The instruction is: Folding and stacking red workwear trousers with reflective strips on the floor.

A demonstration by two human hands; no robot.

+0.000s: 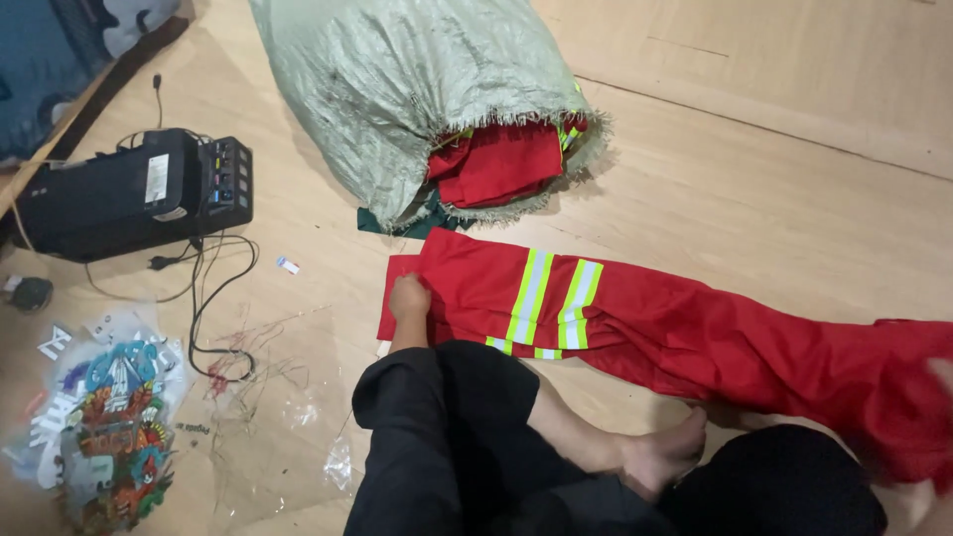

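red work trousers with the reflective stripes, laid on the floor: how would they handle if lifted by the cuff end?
Probably floppy: the red work trousers lie flat with soft folds and creases, so they would likely drape and hang. Likely light enough to drag; the left hand pins the cuff with just its fingers. The smooth wooden floor suggests they would slide rather than snag.

light wooden floor (pixel 754 199), black printer (pixel 129 194)

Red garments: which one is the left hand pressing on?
The left hand presses the red trousers spread flat on the floor, not those bunched inside the sack.
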